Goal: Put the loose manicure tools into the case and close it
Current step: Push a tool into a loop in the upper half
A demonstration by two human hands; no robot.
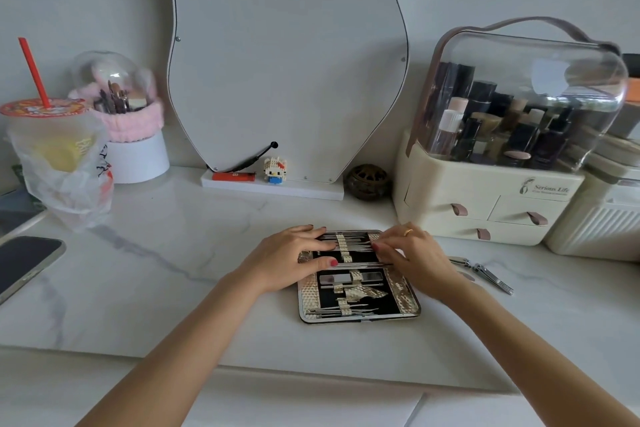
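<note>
Hands flat on open case; fingers over tools

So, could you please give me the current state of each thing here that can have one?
manicure case: open flat on the counter
left hand: fingers flat on the case
right hand: fingertips working at the far half
nail clippers: loose, outside the case
organizer drawers: shut
phone: screen dark

case on counter, nail clippers right of it
</note>
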